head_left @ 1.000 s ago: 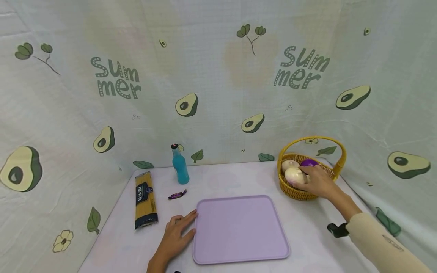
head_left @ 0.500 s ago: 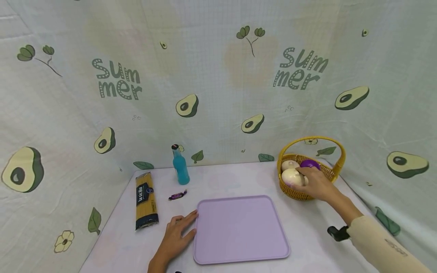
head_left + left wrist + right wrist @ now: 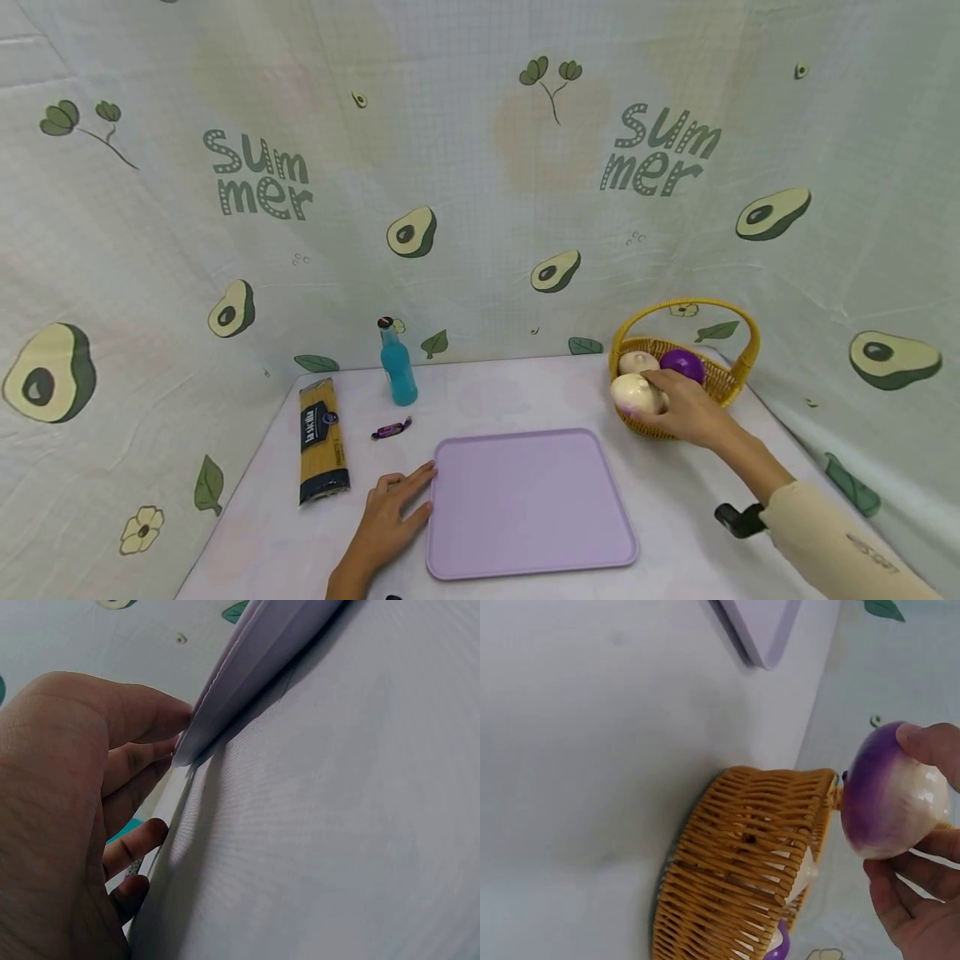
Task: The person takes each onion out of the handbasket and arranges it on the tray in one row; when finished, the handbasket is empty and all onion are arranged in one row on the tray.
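Above the near left side of the wicker basket (image 3: 720, 877), my right hand (image 3: 686, 410) grips a glossy white-and-purple turnip (image 3: 889, 796). Thumb and fingers curl round opposite sides of it in the right wrist view. Behind it in the basket lie another whitish round vegetable (image 3: 637, 362) and a shiny purple one (image 3: 683, 366). My left hand (image 3: 388, 521) rests beside the lilac tray (image 3: 531, 504), fingers touching its left edge. In the left wrist view the thumb and fingertips meet the tray's rim (image 3: 232, 682), not wrapped round it.
A pack of spaghetti (image 3: 322, 440) lies at the left of the table. Behind the tray are a purple-wrapped candy (image 3: 391, 429) and an upright blue bottle (image 3: 399, 371). The basket's tall handle (image 3: 684, 302) arches over its opening. A printed cloth (image 3: 480, 317) hangs behind.
My right hand has drawn the turnip leftward to the basket's near left rim, uncovering more of the purple vegetable. My left hand and the tray stay put.
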Motion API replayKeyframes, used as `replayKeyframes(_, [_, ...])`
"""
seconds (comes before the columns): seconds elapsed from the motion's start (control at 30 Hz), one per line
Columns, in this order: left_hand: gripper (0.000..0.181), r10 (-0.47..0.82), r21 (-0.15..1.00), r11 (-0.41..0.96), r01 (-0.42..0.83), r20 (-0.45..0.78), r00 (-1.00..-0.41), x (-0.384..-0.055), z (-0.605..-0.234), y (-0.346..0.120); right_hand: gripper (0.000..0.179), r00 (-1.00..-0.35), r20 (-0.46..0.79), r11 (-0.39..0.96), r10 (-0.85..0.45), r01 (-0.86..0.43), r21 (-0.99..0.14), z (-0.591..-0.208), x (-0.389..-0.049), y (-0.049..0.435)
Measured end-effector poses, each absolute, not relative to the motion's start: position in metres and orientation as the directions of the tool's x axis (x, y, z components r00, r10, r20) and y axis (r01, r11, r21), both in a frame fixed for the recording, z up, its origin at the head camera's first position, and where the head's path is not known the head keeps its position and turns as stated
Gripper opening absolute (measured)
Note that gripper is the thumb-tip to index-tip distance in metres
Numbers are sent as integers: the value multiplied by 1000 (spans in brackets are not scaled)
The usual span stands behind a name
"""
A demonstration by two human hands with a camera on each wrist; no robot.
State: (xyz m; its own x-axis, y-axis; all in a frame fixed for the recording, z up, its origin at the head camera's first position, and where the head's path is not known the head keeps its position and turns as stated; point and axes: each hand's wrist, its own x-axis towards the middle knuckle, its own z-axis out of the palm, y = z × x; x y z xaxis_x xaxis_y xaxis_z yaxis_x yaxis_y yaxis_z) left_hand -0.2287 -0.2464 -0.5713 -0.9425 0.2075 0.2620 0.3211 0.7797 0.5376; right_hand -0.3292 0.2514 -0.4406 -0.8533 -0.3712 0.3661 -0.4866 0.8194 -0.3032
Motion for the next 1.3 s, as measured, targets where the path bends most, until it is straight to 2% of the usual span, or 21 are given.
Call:
replayKeyframes(0.3, [49,204,540,777,324,271,-941,-229,-573,-248,69,-839,376,788,-394,-519,-332,-441,-326,242])
replayKeyframes(0.57, [49,203,544,779,312,251,-946,-229,-572,-246,73,-860,322,767,-396,-503,-399,-440,-321,233])
replayKeyframes(0.8, [49,206,547,776,313,250,-946,-229,-572,-246,68,-824,367,740,-431,-556,-378,-442,-320,223])
replayKeyframes(1.13, [49,203,545,782,301,234,-951,-230,-571,-246,70,-850,312,755,-424,-522,-396,-443,-314,209])
replayKeyframes(1.3, [50,203,554,773,308,244,-948,-229,-569,-246,69,-834,322,746,-448,-548,-379,-443,-313,200])
